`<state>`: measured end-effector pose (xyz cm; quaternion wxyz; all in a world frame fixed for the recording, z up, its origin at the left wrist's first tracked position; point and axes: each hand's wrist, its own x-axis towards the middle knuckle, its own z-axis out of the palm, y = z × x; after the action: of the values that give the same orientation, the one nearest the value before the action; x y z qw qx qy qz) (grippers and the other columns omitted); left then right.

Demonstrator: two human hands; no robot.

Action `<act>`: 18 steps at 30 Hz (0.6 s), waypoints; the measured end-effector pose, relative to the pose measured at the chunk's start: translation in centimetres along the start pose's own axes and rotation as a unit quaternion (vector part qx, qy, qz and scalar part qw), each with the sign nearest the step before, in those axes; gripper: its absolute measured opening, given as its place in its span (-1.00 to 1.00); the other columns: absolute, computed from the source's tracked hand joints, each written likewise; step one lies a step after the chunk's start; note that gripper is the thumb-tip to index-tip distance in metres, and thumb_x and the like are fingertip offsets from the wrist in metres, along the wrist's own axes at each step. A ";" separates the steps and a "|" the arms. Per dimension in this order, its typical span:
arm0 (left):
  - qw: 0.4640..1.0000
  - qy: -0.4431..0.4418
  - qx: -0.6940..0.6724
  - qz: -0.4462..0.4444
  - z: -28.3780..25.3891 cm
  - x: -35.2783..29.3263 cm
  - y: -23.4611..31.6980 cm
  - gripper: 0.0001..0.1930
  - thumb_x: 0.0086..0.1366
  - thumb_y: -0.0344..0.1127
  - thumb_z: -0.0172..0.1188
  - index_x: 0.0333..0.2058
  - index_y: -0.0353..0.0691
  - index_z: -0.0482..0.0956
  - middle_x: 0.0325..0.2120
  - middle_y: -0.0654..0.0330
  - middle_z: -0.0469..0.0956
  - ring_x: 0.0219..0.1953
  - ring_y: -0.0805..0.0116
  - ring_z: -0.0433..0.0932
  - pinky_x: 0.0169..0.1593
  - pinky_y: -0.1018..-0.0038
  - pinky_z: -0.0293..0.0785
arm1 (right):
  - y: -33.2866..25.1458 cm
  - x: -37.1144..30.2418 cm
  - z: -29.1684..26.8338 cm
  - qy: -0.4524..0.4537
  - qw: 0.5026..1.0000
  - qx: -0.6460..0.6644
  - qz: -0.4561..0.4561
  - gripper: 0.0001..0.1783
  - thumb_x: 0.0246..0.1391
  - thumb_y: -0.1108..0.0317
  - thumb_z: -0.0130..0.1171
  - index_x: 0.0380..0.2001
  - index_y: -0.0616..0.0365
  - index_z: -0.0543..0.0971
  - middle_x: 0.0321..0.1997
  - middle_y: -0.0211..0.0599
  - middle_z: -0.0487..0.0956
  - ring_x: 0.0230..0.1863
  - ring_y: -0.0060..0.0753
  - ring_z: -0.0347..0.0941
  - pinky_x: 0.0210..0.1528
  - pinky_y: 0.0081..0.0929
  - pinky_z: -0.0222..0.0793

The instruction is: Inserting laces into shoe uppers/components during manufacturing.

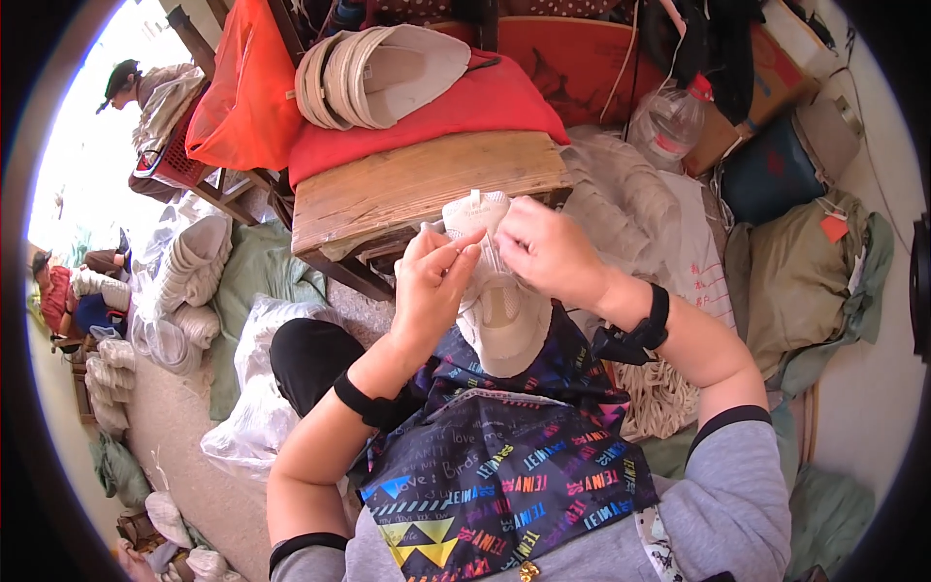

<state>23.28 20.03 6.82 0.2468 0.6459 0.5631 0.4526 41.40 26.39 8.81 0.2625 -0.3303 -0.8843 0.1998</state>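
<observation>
A pale beige sneaker [504, 328] rests on my lap, toe toward me, its tongue [475, 210] standing up at the far end. My left hand [432, 281] is closed in a pinch over the left side of the lacing area, with thumb and forefinger on a thin pale shoelace. On the opposite side my right hand [550, 250] is closed too, its fingers curled in beside the eyelets. They seem to grip the lace, though the fingers partly hide it. Short lengths of pale lace cross the shoe between the hands.
Before me stands a wooden bench [417, 184] with a red cushion [436, 112] bearing stacked pale shoe uppers [373, 78]. A bundle of pale laces [659, 398] lies right of my lap. Plastic bags of shoes [179, 276] sit left; a clear bottle [669, 121] stands at back right.
</observation>
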 end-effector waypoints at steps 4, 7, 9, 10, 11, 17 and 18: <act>0.997 0.009 -0.067 -0.038 -0.3 -0.4 -0.4 -0.75 0.31 -0.33 0.18 -0.06 -0.20 0.65 -0.50 0.27 0.34 -0.44 0.48 0.31 -0.32 0.54 0.30 | -1.4 1.6 -2.3 0.033 0.998 0.002 0.046 -0.83 0.07 0.31 0.15 -0.45 0.20 0.51 -0.34 -0.14 0.45 -0.34 -0.02 0.50 -0.32 -0.16 0.43; 0.996 -0.001 -0.075 -0.038 -0.1 -0.7 -0.5 -0.73 0.34 -0.30 0.15 -0.03 -0.20 0.63 -0.50 0.30 0.30 -0.42 0.50 0.28 -0.32 0.57 0.28 | -1.7 0.8 -1.4 -0.029 0.994 -0.103 0.037 -0.83 0.06 0.32 0.16 -0.45 0.21 0.51 -0.30 -0.15 0.44 -0.32 -0.04 0.50 -0.31 -0.16 0.43; 0.997 0.002 -0.067 -0.024 0.3 -0.6 -0.9 -0.72 0.37 -0.27 0.12 -0.01 -0.19 0.61 -0.49 0.34 0.25 -0.41 0.54 0.26 -0.31 0.60 0.26 | -1.4 -0.1 0.2 -0.072 0.987 -0.142 0.028 -0.82 0.06 0.31 0.17 -0.46 0.21 0.51 -0.30 -0.15 0.44 -0.32 -0.03 0.51 -0.31 -0.15 0.44; 0.998 -0.002 -0.068 -0.016 0.5 -0.5 -1.1 -0.72 0.37 -0.27 0.12 -0.01 -0.19 0.61 -0.49 0.33 0.26 -0.41 0.54 0.26 -0.31 0.60 0.26 | -1.2 -0.5 1.1 -0.049 0.991 -0.124 0.010 -0.81 0.05 0.29 0.18 -0.46 0.21 0.51 -0.29 -0.14 0.43 -0.31 -0.02 0.51 -0.30 -0.13 0.44; 0.998 -0.005 -0.069 -0.008 0.6 -0.4 -1.2 -0.72 0.37 -0.27 0.12 0.00 -0.19 0.61 -0.48 0.33 0.27 -0.41 0.54 0.26 -0.31 0.60 0.27 | -1.0 -0.8 1.7 -0.027 0.994 -0.105 -0.008 -0.79 0.05 0.28 0.19 -0.46 0.21 0.51 -0.29 -0.13 0.43 -0.31 -0.01 0.51 -0.29 -0.12 0.45; 0.995 -0.002 -0.101 -0.025 0.4 -0.1 -1.7 -0.72 0.40 -0.23 0.09 -0.09 -0.27 0.64 -0.44 0.29 0.34 -0.39 0.53 0.32 -0.30 0.57 0.30 | -3.3 1.9 -1.3 0.069 0.991 0.112 -0.003 -0.80 0.11 0.35 0.17 -0.44 0.31 0.52 -0.38 -0.20 0.40 -0.39 -0.23 0.47 -0.36 -0.39 0.42; 0.991 -0.015 -0.123 -0.058 0.2 -0.1 -1.6 -0.71 0.40 -0.22 0.08 -0.12 -0.30 0.64 -0.43 0.29 0.35 -0.39 0.53 0.35 -0.30 0.58 0.32 | -4.5 2.4 -2.2 0.114 0.983 0.143 -0.025 -0.81 0.15 0.37 0.14 -0.43 0.32 0.52 -0.37 -0.23 0.40 -0.44 -0.33 0.47 -0.39 -0.44 0.40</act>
<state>22.66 20.41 5.37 0.3587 0.5838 0.5359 0.4933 39.03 25.26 13.64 0.4106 -0.2881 -0.8189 0.2789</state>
